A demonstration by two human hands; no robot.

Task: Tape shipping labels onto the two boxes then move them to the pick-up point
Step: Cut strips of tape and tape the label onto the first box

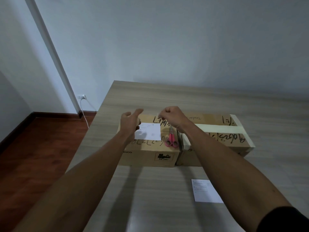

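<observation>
Fingers (164,113) of the right hand (173,117) are curled into a loose fist and pinch the end of a pale strip of tape (158,116), held up above the boxes; the strip is thin and partly blurred, so its length cannot be told. Over at about 9 o'clock from that fist, the left hand (129,122) holds a roll of tape (138,122), mostly hidden behind the palm, with the thumb pointing up and away and the other fingers wrapped toward the roll. Both bare forearms reach in from the lower edge of the view, and a dark sleeve covers the right upper arm. Below the hands, two cardboard boxes sit side by side, touching, on a pale wood-grain tabletop (167,190). On top of the left box (148,154) lies a white shipping label (151,133), flat and just under the left hand. Pink-handled scissors (171,139) rest on that same box at 3 o'clock from the label, near the seam between the boxes. Beside it, the right box (217,139) bears dark handwriting and wide bands of cream tape across its top and over its right end. A second white label (205,190) lies flat on the tabletop at 5 o'clock from the boxes, well apart from them. Off the tabletop at 9 o'clock, a white cord (84,113) hangs from a wall socket (82,97) above a reddish wooden floor (33,156).
</observation>
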